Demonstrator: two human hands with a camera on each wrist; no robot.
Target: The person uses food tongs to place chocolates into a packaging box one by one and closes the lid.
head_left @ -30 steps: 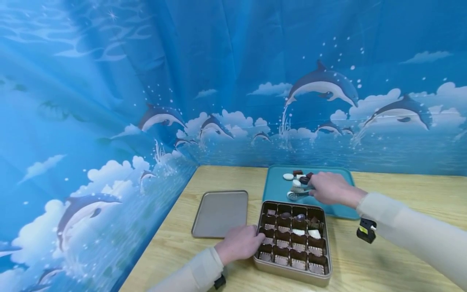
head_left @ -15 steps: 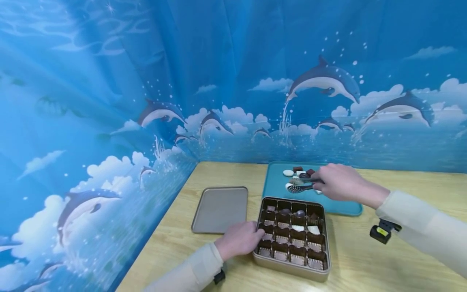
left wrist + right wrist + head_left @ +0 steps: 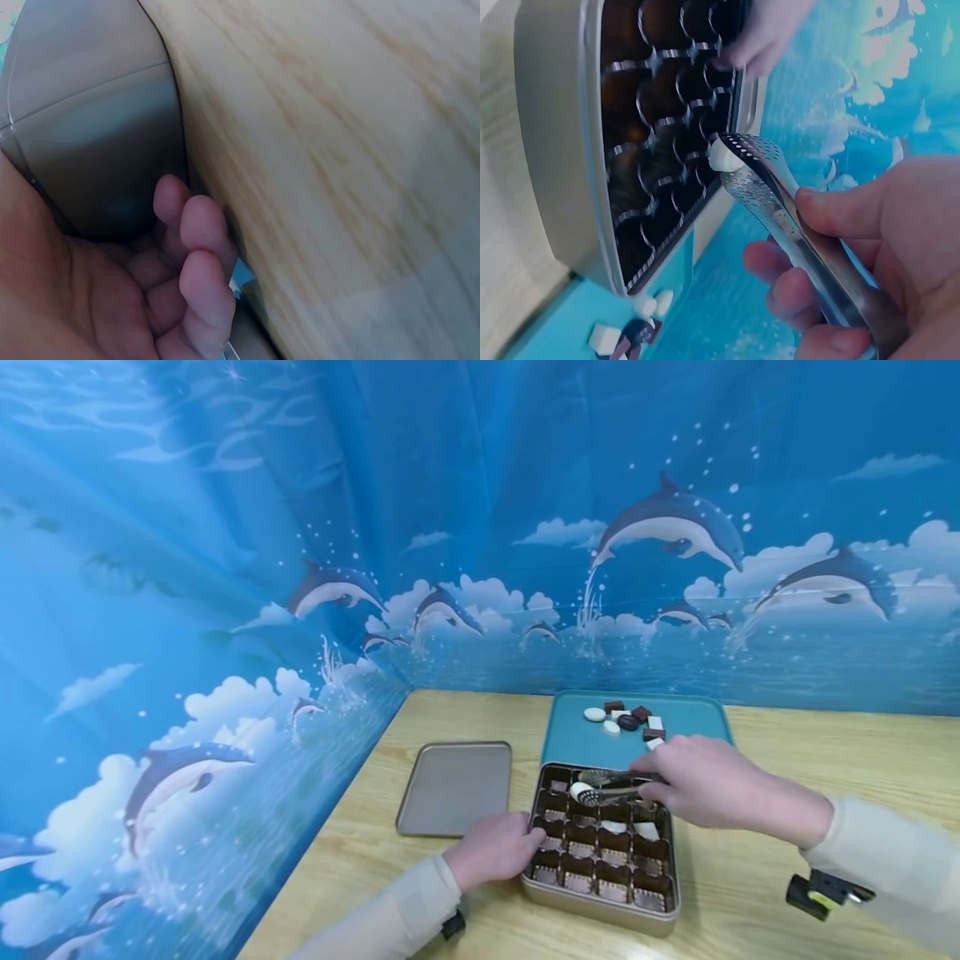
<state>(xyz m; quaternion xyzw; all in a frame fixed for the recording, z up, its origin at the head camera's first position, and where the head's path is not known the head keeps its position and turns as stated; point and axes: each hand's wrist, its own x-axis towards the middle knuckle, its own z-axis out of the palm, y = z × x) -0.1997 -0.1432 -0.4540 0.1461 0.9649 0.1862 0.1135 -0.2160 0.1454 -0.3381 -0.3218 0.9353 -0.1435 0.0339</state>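
Observation:
My right hand [image 3: 716, 781] holds metal tongs [image 3: 622, 792] with perforated heads over the back rows of a divided tin box [image 3: 600, 917]. In the right wrist view, a rounded white chocolate [image 3: 724, 156] sits pinched between the heads of the tongs. My left hand [image 3: 491, 850] grips the left rim of the box, thumb over the edge. Its other fingers [image 3: 204, 225] curl beside the outer wall in the left wrist view. White pieces [image 3: 647, 832] and a few dark ones lie in the back compartments; the tongs partly hide some of them.
A teal tray [image 3: 566, 739] behind the box carries several white and brown chocolates [image 3: 628, 722]. The flat metal lid [image 3: 456, 789] lies left of the box on the wooden table [image 3: 360, 852]. A dolphin-printed curtain [image 3: 480, 527] borders the table behind and at the left.
My right hand has lifted the tongs with the white chocolate off the tray and brought them over the back of the box. The left hand stays on the rim.

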